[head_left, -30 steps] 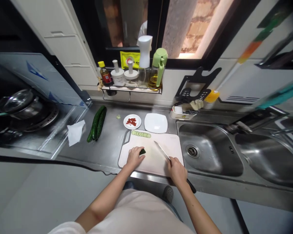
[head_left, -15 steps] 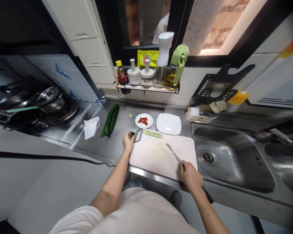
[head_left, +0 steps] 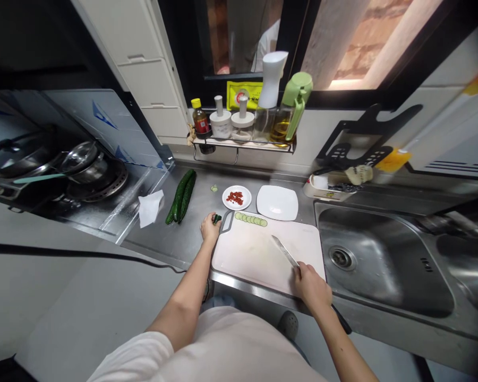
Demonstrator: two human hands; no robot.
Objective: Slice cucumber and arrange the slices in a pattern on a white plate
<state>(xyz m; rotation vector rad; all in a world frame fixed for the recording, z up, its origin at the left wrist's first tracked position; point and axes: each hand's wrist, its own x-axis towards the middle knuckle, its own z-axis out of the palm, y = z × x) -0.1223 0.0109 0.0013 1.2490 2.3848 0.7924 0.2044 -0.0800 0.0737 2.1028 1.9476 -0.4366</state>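
Note:
My right hand (head_left: pixel 313 287) is closed round a kitchen knife (head_left: pixel 286 251), whose blade points up and left over the pale cutting board (head_left: pixel 258 260). At the board's upper left corner, beside its grey handle, my left hand (head_left: pixel 210 229) has its fingers closed on a dark green cucumber piece (head_left: pixel 217 218), mostly hidden by the fingers. Thin cucumber slices (head_left: pixel 252 219) lie in an overlapping row along the board's top edge. Whole cucumbers (head_left: pixel 181 196) rest together on the steel counter, left of the board.
Behind the board stand a small plate (head_left: pixel 225 203) of chopped red bits and a white square plate (head_left: pixel 278 202). A steel sink (head_left: pixel 386 265) adjoins on the right. Left are a paper towel (head_left: pixel 150 208) and a stove with pots (head_left: pixel 88 172). Bottles stand on a wall rack (head_left: pixel 245 143).
The view has shifted slightly, moving everything a little to the right in the picture. Both hands keep their hold, with no clear movement against the board.

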